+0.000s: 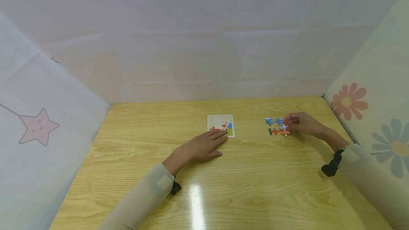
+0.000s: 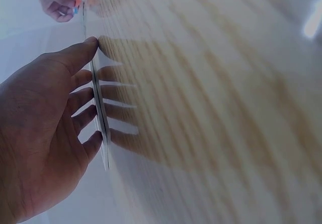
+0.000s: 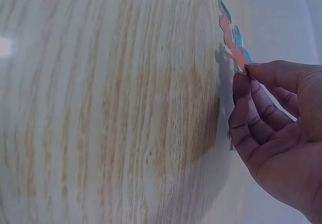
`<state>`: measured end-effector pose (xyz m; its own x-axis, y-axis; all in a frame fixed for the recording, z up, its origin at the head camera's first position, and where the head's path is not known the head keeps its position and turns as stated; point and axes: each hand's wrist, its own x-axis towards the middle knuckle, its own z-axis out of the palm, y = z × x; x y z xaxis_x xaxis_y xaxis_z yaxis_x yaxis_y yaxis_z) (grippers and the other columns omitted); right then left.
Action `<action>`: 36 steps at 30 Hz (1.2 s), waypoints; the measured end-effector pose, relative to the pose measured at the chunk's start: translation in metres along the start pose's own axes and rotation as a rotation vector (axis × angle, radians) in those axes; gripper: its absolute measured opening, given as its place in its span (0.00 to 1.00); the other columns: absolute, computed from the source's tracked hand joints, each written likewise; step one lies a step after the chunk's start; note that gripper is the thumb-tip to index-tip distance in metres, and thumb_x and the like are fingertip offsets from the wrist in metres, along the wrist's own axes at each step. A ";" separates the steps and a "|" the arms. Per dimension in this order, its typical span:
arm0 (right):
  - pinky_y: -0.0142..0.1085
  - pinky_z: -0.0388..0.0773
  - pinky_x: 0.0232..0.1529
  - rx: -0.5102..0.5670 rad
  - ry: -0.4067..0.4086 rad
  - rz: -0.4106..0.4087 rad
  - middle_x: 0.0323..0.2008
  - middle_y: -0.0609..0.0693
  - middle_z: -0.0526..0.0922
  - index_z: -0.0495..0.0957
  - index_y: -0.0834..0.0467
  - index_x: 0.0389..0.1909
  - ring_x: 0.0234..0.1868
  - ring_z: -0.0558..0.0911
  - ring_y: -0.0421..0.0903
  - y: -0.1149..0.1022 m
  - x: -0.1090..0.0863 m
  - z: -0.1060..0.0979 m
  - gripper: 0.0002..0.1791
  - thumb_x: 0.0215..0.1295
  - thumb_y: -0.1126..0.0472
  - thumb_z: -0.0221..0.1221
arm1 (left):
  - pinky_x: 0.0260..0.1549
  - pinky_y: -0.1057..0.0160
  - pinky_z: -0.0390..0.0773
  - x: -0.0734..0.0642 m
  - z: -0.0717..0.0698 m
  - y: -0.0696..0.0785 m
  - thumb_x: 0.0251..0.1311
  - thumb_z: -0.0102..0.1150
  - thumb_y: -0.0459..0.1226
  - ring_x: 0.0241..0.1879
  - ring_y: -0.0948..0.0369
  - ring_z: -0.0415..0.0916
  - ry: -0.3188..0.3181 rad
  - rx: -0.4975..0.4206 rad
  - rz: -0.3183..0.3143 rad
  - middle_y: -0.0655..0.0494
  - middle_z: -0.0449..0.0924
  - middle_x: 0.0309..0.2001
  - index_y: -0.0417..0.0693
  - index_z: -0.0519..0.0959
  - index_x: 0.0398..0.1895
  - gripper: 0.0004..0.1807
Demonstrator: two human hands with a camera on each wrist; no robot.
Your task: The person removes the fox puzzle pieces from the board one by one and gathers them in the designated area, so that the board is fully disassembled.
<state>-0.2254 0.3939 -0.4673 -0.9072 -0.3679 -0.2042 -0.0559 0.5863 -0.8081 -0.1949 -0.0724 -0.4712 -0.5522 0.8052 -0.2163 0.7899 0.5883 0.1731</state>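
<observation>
A small white-framed jigsaw tray (image 1: 208,118) lies on the table, with a few coloured pieces set in its lower and right parts. My left hand (image 1: 202,147) rests on its near edge, fingers extended and partly covering the picture. In the left wrist view, those fingertips touch the thin tray edge (image 2: 104,126). To the right, my right hand (image 1: 305,124) has curled fingers beside a cluster of puzzle pieces (image 1: 274,131). The right wrist view shows its thumb and index finger pinching an orange-pink puzzle piece (image 3: 240,60); more pieces lie just behind, partly hidden by the hand.
The wooden table (image 1: 243,180) stretches toward me, with a bright reflection near its front. A pale cloth wall (image 1: 220,63) stands behind it. Side cloths bear a pink star (image 1: 39,127) on the left and flowers (image 1: 349,101) on the right, close to the right arm.
</observation>
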 end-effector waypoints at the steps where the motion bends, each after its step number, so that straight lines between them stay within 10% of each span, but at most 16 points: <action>1: 0.35 0.86 0.43 -0.002 0.000 -0.001 0.52 0.63 0.85 0.81 0.68 0.57 0.51 0.86 0.49 0.000 0.000 0.000 0.15 0.73 0.68 0.65 | 0.83 0.55 0.47 0.000 0.000 0.000 0.84 0.43 0.55 0.86 0.55 0.41 0.000 0.000 0.000 0.54 0.43 0.87 0.52 0.51 0.87 0.37; 36: 0.34 0.82 0.39 -0.256 0.086 -0.069 0.40 0.53 0.87 0.86 0.62 0.47 0.40 0.84 0.47 0.003 -0.002 0.008 0.07 0.71 0.70 0.66 | 0.83 0.56 0.46 -0.001 -0.001 0.001 0.84 0.42 0.55 0.86 0.55 0.40 0.001 0.001 0.003 0.54 0.42 0.87 0.51 0.51 0.87 0.37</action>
<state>-0.2210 0.3908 -0.4736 -0.9289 -0.3574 -0.0967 -0.2128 0.7291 -0.6505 -0.1938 -0.0729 -0.4701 -0.5503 0.8067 -0.2153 0.7916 0.5861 0.1727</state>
